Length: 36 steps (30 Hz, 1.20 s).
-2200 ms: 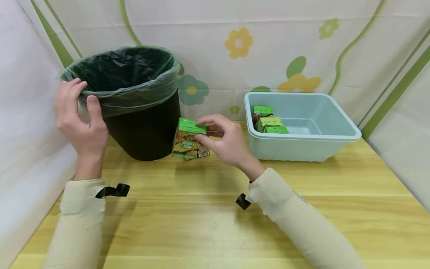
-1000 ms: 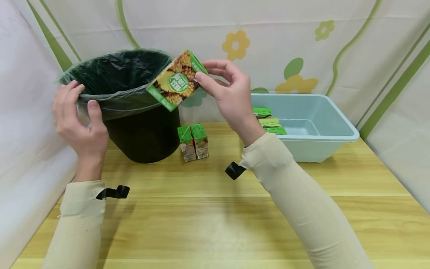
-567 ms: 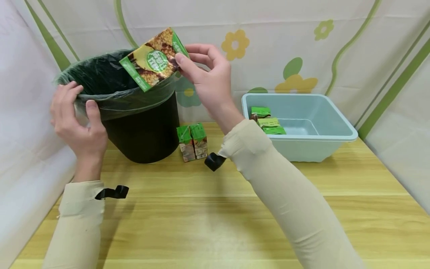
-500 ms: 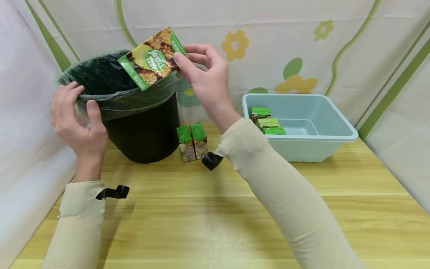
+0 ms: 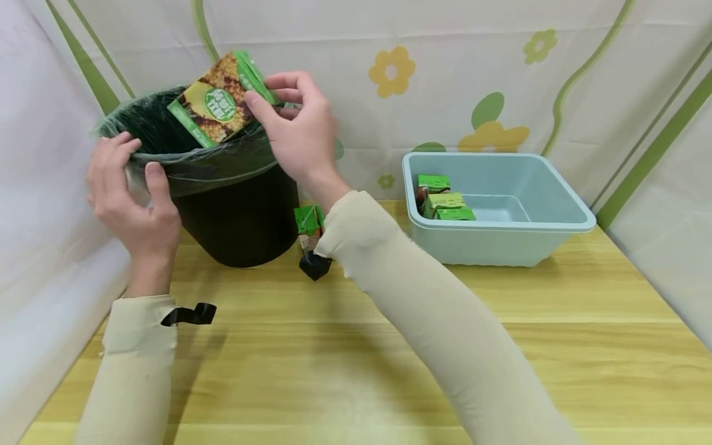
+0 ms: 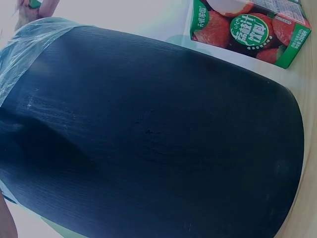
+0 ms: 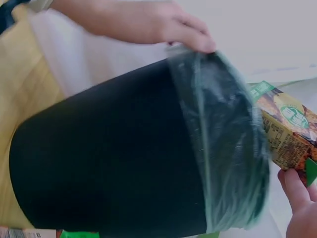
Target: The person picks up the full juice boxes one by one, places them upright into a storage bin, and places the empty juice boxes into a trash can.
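While the left hand (image 5: 130, 198) is gripping the lined rim (image 5: 217, 167) of the black bin (image 5: 239, 222) at far left, the right hand (image 5: 303, 133) is pinching a carton (image 5: 214, 105) by its green end (image 5: 251, 75) over the opening (image 5: 152, 127), the box probably being light, smooth and crushable, best held across its broad faces.

I sit or stand at a wood-grain table (image 5: 345, 377) enclosed by cloth: a floral-print curtain (image 5: 311, 31) across the back and pale fabric (image 5: 50, 210) along the left. That suggests a small screened-off booth; the bag-lined trash bin (image 5: 239, 222) is household ware, but I can't tell whether this is a home.
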Available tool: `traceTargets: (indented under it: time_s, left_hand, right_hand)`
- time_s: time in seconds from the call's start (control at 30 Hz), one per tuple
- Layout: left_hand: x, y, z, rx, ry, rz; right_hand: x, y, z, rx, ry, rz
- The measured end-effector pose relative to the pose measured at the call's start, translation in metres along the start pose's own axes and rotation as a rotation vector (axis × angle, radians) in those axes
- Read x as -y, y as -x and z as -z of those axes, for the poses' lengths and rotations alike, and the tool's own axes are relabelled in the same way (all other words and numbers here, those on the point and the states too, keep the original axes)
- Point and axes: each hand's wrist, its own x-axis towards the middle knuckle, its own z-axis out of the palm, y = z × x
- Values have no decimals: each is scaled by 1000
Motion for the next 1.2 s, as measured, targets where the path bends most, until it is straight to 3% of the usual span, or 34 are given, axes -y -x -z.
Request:
traceTargets:
  time_s: [0.2, 0.27, 0.43, 0.5, 0.6, 0.77, 1.2]
  left_hand:
    - [9, -1, 0, 2, -5, 0]
    - [15, -2, -1, 0, -5, -10]
    - [8, -3, -1, 6, 1, -3]
    - [4, -3, 0, 11, -5, 2]
    - [10, -4, 1, 12, -14, 3]
    - [15, -4, 2, 14, -19, 6]
    - [2, -2, 3, 10, -8, 12]
  right_hand:
    - [-8, -2, -11, 75, 142, 78]
    - [-10, -4, -12, 100, 236, 122]
    - [-9, -7, -12, 175, 513, 196]
    - [-6, -7, -12, 204, 590, 213]
    - [-2, -8, -12, 241, 688, 226]
    - [1, -9, -13, 279, 776, 218]
    - [6, -11, -13, 313, 889, 184]
